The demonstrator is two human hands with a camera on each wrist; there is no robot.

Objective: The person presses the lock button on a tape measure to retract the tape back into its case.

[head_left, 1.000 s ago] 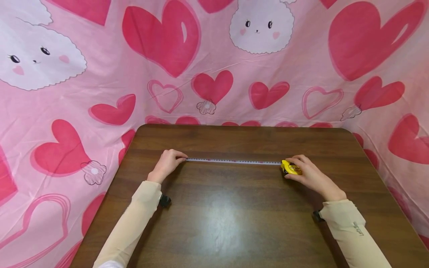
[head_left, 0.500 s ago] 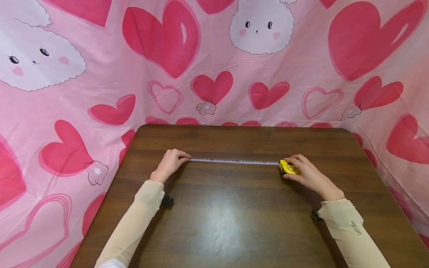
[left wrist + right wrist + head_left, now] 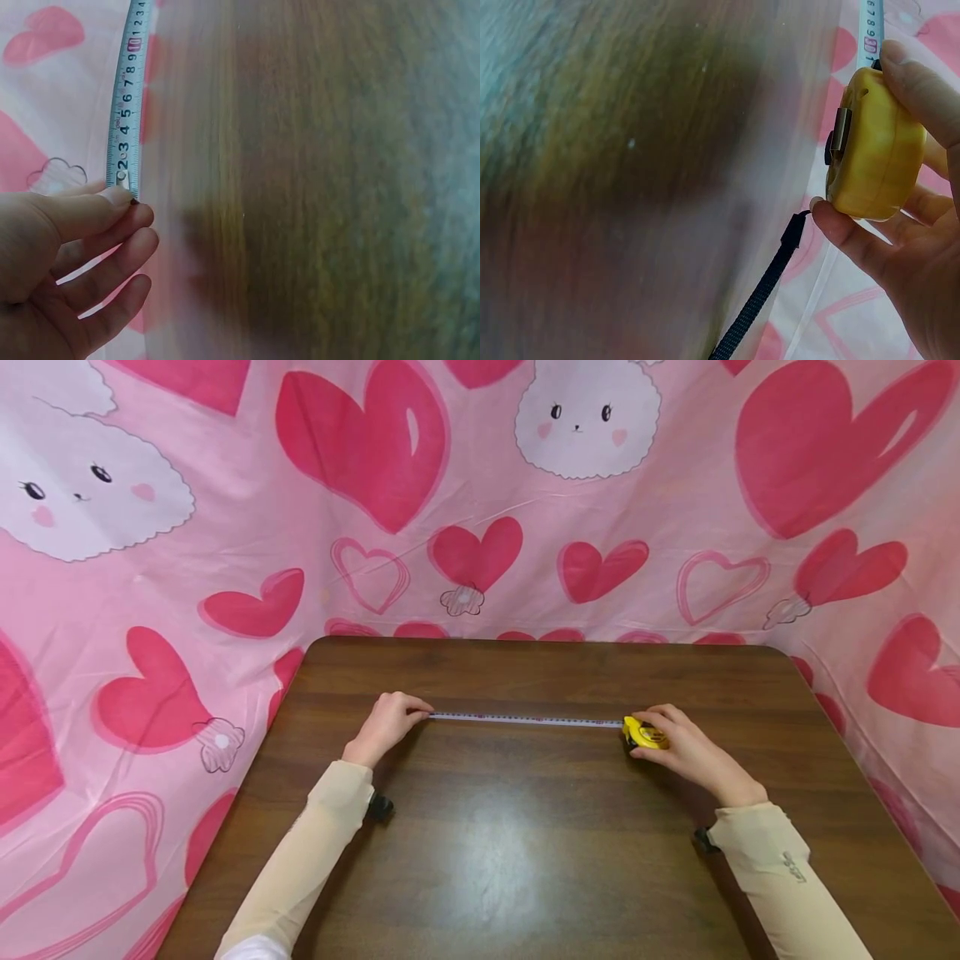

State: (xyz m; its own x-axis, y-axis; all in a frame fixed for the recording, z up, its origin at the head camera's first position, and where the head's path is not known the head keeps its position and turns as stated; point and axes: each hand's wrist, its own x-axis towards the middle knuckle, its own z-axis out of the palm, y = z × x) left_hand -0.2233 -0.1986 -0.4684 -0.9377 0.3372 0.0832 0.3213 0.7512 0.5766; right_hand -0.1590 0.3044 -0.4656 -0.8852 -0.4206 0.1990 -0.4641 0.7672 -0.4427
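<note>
A yellow tape measure (image 3: pixel 647 735) is in my right hand (image 3: pixel 693 750), thumb and fingers gripping its case. Its white blade (image 3: pixel 525 720) runs out leftward in a straight line above the table. Between thumb and forefinger, my left hand (image 3: pixel 388 724) pinches the blade's free end. In the left wrist view, the blade (image 3: pixel 126 112) shows printed numbers climbing away from the thumb, and the other fingers are spread loosely below. The right wrist view shows the yellow case (image 3: pixel 881 150) from the side, with a metal clip (image 3: pixel 841 130) and a black wrist strap (image 3: pixel 759 292) hanging down.
The brown wooden table (image 3: pixel 480 827) lies under both hands. A pink curtain (image 3: pixel 525 510) with hearts and white animal faces stands along its back and sides. Both sleeves are beige, with a small black device (image 3: pixel 380 808) at the left wrist.
My left hand has moved a little to the right and my right hand slightly to the left. The exposed stretch of blade between them has become shorter.
</note>
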